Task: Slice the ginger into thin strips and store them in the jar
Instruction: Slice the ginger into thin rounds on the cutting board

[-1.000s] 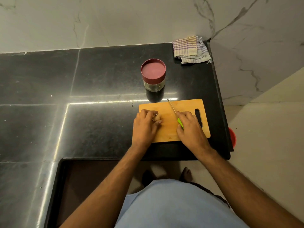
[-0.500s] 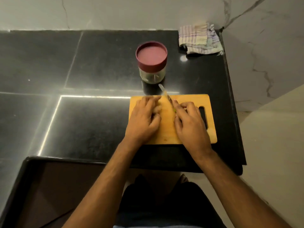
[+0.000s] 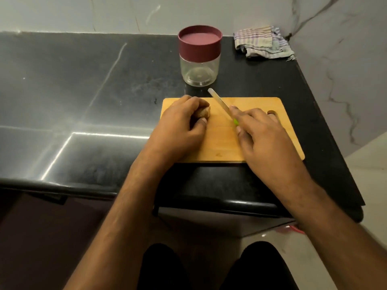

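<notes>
Ginger point(image 3: 202, 113) on cutting board point(image 3: 257, 147), pinched under curled left hand point(image 3: 180, 130). Right hand point(image 3: 261, 135) grips knife point(image 3: 221, 104), blade angled toward jar point(image 3: 199, 57), lid on. Risk: 1 small round piece may roll; left fingertips point(image 3: 202, 122) sit near the cut line.

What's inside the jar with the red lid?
The jar looks empty through its clear wall, with no ginger strips in it. The maroon lid hides the topmost part.
</notes>
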